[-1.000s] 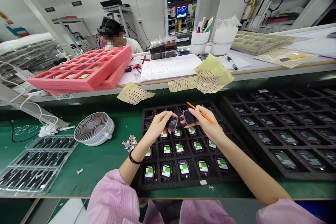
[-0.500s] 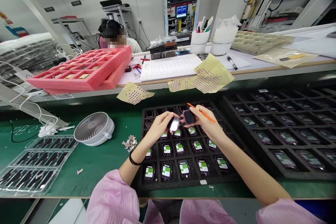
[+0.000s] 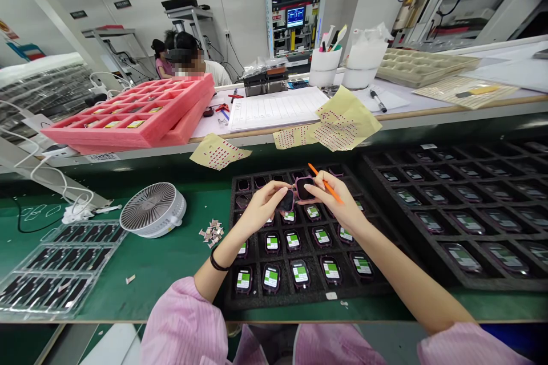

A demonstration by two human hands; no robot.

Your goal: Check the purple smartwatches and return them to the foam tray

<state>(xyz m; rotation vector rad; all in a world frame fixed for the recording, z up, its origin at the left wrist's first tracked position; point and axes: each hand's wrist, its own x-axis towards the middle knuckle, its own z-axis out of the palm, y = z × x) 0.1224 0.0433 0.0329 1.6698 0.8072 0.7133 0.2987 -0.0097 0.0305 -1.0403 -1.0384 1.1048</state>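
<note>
The left hand [image 3: 261,209] is curled nearly closed around a dark rounded-square device with a purple rim [image 3: 287,201], gripping it just above the middle of the black foam tray [image 3: 226,296]. The right hand [image 3: 338,205] is also partly closed, with an orange stylus [image 3: 327,187] held slantwise between its thumb and fingers. Its fingertips [image 3: 314,190] reach a second dark device [image 3: 305,188], which sits just beside the first; whether the two touch is hard to tell. Both hands are over the upper rows of the tray, where matching devices with green-and-white labels [image 3: 293,241] sit in separate pockets. A second black tray [image 3: 428,274] of labelled devices lies to the right. On the green mat [image 3: 171,274] at left are a white desk fan [image 3: 152,210], a small pile of metal scraps [image 3: 211,233], and a clear plastic tray [image 3: 55,265]. A black wristband [image 3: 218,264] circles the left wrist, and pink striped sleeves [image 3: 184,325] fill the bottom edge. At upper left, a co-worker [image 3: 188,60] sits behind a pink foam tray [image 3: 128,134].
</note>
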